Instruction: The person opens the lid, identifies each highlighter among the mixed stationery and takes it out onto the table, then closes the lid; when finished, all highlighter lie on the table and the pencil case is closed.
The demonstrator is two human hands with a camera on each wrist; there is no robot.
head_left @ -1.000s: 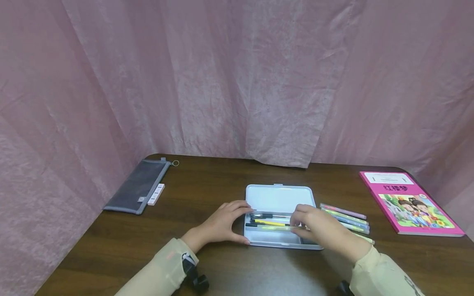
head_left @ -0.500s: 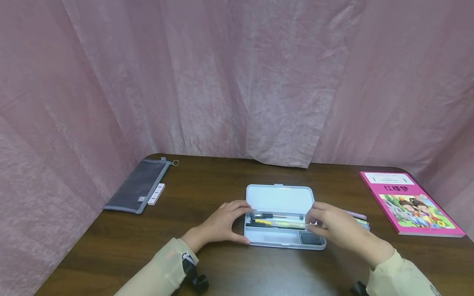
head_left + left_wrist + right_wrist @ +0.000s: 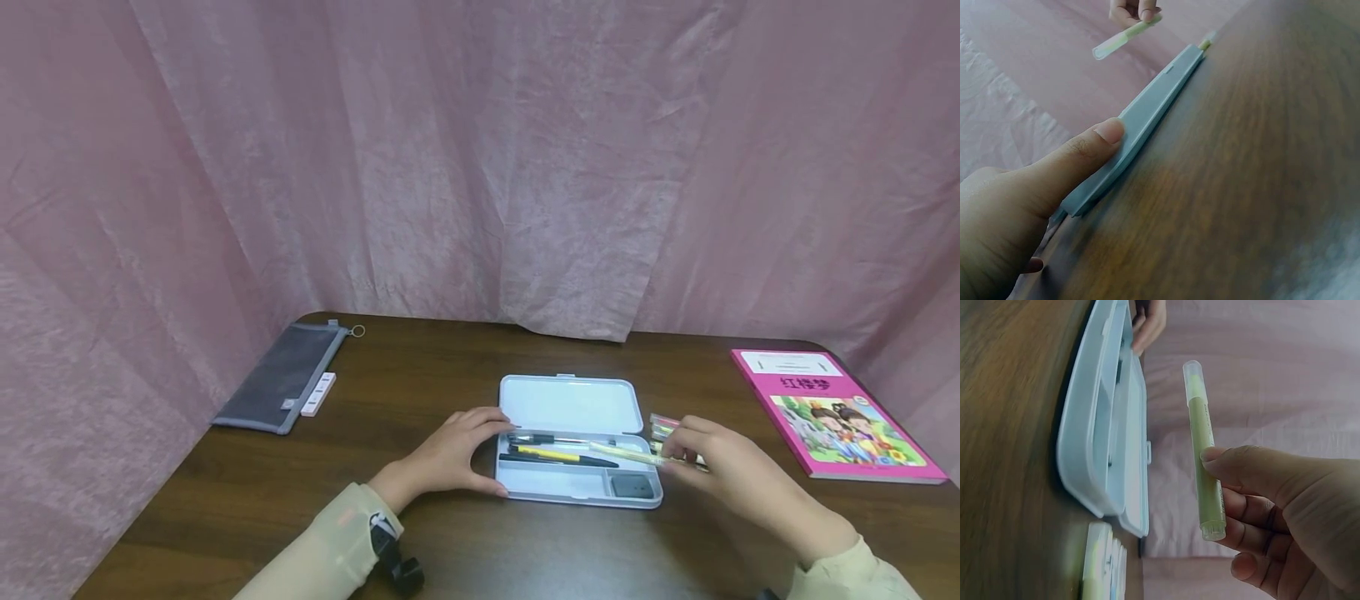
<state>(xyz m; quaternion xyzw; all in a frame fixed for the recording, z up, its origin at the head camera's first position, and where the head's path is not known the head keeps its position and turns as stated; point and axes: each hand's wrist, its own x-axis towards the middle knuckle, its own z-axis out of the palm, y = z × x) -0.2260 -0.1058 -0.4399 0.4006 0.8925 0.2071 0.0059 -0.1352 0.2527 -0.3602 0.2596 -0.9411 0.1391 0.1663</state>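
My right hand (image 3: pixel 720 467) pinches a yellow-green highlighter (image 3: pixel 1205 450) between thumb and fingers, its clear cap pointing left. It is held up over the right end of an open pale blue pencil case (image 3: pixel 555 490). My left hand (image 3: pixel 457 450) grips the left end of this case, thumb (image 3: pixel 1094 147) on the front wall and fingers at the back corner. Inside the case lie a clear-barrelled pen (image 3: pixel 555 439), a yellow-and-black pen (image 3: pixel 558 455) and a dark grey eraser (image 3: pixel 632 486) in the small front compartment. The lid (image 3: pixel 570 404) lies back, away from me.
Several highlighters (image 3: pixel 1107 562) lie just right of the case, partly hidden by my right hand in the head view. A pink book (image 3: pixel 832 417) is at the far right. On the left lie a grey mesh pouch (image 3: pixel 277 379) and a white box-shaped piece (image 3: pixel 318 394).
My right hand has lifted the highlighter out of the pencil case and moved right with it, uncovering the eraser. My left hand has stayed on the case.
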